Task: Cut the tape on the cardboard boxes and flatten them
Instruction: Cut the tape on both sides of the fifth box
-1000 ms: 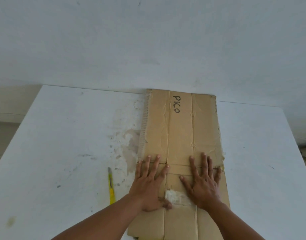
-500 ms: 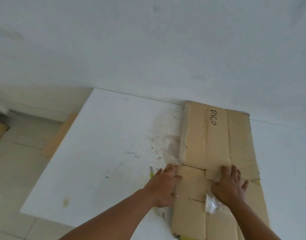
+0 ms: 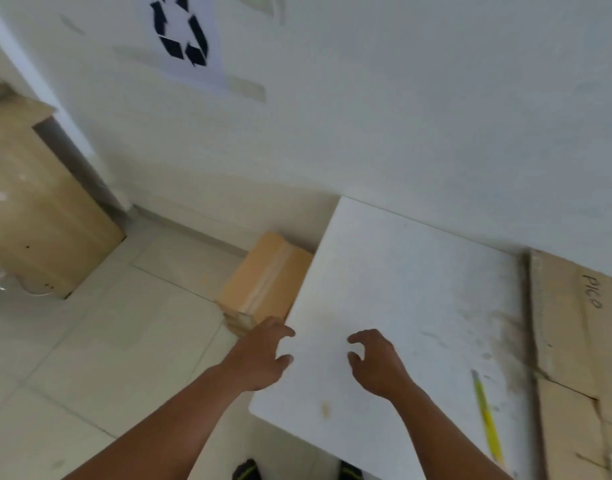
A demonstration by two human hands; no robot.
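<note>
Where table (image 3: 418, 271) ends — left hand (image 3: 259, 358) hovers.

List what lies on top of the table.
On the table lie a flattened box, on the right, and a yellow knife beside it. Whatever is beneath the box is covered.

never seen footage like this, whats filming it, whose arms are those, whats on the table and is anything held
No machine here. A camera worn on a person's head looks forward and down, so the two bare arms are the wearer's own. The left hand and right hand hover with loosely curled fingers, holding nothing. On the white table lie a flattened cardboard box and a yellow cutter. A taped cardboard box sits on the floor beside the table.
</note>
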